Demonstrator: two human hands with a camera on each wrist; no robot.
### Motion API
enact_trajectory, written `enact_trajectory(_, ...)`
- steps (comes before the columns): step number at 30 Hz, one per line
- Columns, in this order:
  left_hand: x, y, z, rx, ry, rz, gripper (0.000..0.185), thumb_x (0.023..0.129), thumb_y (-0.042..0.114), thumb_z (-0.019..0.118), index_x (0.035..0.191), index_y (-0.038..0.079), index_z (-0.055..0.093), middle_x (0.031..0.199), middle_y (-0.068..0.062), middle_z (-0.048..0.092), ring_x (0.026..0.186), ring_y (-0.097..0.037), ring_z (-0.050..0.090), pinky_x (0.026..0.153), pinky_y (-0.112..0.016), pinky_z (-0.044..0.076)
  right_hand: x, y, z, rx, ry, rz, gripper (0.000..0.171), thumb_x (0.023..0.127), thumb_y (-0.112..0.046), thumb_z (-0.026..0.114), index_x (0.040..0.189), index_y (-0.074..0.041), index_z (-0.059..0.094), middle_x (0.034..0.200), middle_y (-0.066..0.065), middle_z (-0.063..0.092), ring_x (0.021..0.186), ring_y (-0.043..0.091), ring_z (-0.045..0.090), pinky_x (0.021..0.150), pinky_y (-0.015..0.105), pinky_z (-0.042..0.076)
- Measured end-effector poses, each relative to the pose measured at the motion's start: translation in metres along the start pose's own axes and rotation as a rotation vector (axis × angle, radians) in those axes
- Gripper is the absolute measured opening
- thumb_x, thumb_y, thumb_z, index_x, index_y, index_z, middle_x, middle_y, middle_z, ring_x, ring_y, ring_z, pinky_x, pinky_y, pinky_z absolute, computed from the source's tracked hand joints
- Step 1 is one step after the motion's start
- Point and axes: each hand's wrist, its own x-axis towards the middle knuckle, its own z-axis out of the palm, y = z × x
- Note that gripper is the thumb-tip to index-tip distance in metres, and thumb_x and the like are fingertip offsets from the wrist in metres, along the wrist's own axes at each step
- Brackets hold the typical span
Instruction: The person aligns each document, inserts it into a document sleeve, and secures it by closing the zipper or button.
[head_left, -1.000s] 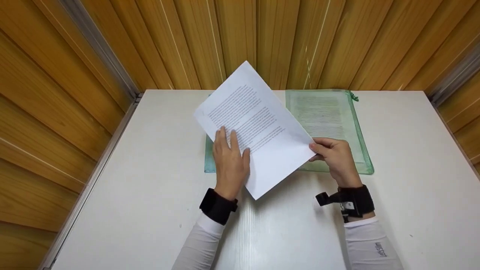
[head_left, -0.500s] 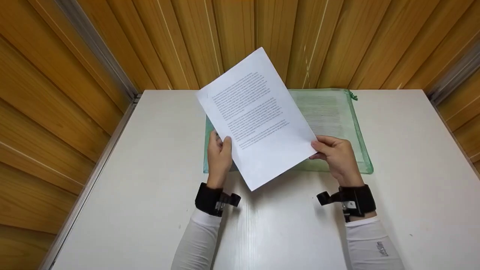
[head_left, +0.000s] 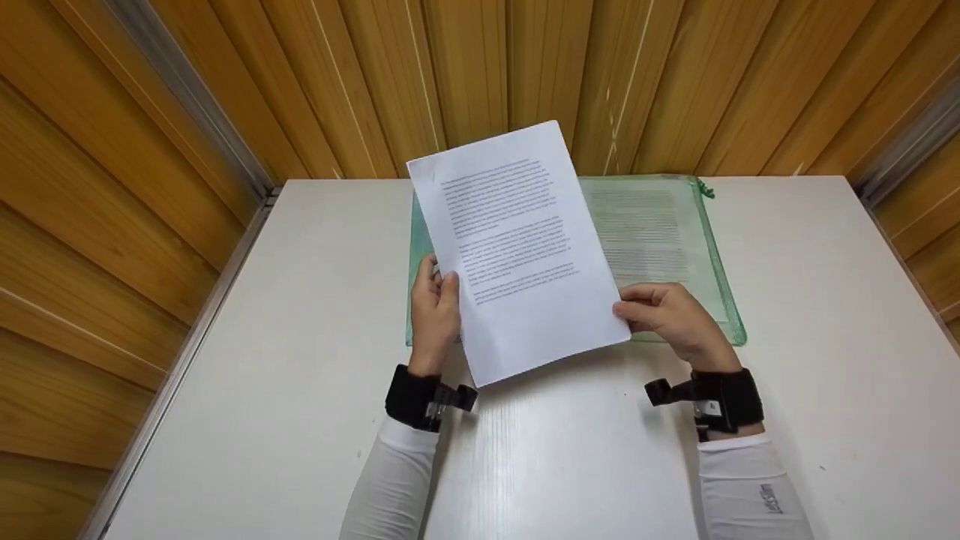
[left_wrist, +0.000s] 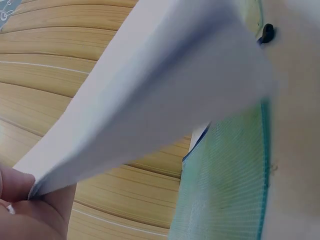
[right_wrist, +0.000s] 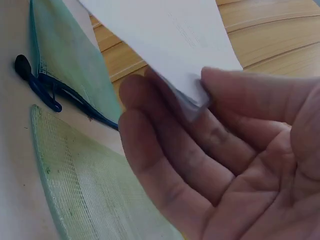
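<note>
White sheets of printed paper [head_left: 517, 255] are held up tilted above the table, text side toward the head camera. At the left edge my left hand [head_left: 435, 319] pinches them between thumb and fingers. My right hand [head_left: 675, 319] pinches them near the lower right corner. More than one layer shows at that corner of the paper [right_wrist: 165, 40] in the right wrist view. Behind the paper lies a blue-green mesh pouch [head_left: 417, 300], mostly hidden. To its right is a light green mesh zip pouch [head_left: 705, 300] with a printed page inside.
A dark blue zipper pull [right_wrist: 45, 95] shows on the blue-green pouch in the right wrist view. The white table [head_left: 300, 390] ends at a wood-patterned back wall [head_left: 675, 90]. Another such wall [head_left: 90, 225] rises on the left, along a metal rail.
My left hand has gone from lying flat on the paper to gripping its left edge. The paper has turned clockwise to stand more upright, and my right hand has shifted along its edge.
</note>
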Motion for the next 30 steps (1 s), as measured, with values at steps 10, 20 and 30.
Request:
enact_trajectory(10, 0.000, 0.003, -0.001, 0.012, -0.192, -0.027, 0.035, 0.109, -0.006, 0.046, 0.143, -0.009, 0.052, 0.115, -0.032, 0.071, 0.084, -0.010, 0.063, 0.072, -0.021, 0.050, -0.002, -0.006, 0.002, 0.065, 0.001, -0.093, 0.043, 0.108, -0.005, 0.060, 0.142, 0.022, 0.053, 0.108, -0.011, 0.080, 0.092, 0.010, 0.078, 0.078, 0.028, 0.064)
enact_trajectory(20, 0.001, 0.003, -0.001, -0.004, -0.303, -0.026, 0.033, 0.111, -0.002, 0.046, 0.143, -0.008, 0.052, 0.124, -0.033, 0.070, 0.099, -0.025, 0.074, 0.080, -0.026, 0.057, -0.002, -0.010, 0.005, 0.100, 0.065, -0.118, 0.044, 0.109, -0.002, 0.057, 0.146, 0.021, 0.051, 0.111, -0.010, 0.081, 0.096, 0.011, 0.080, 0.078, 0.028, 0.065)
enact_trajectory(30, 0.001, 0.002, -0.002, -0.005, -0.439, -0.132, 0.040, 0.113, 0.006, 0.046, 0.152, -0.002, 0.045, 0.131, -0.028, 0.071, 0.108, -0.025, 0.074, 0.086, -0.030, 0.057, -0.003, -0.014, 0.005, 0.163, 0.226, -0.096, 0.043, 0.108, 0.001, 0.057, 0.146, 0.020, 0.051, 0.109, -0.013, 0.079, 0.097, 0.008, 0.079, 0.080, 0.025, 0.064)
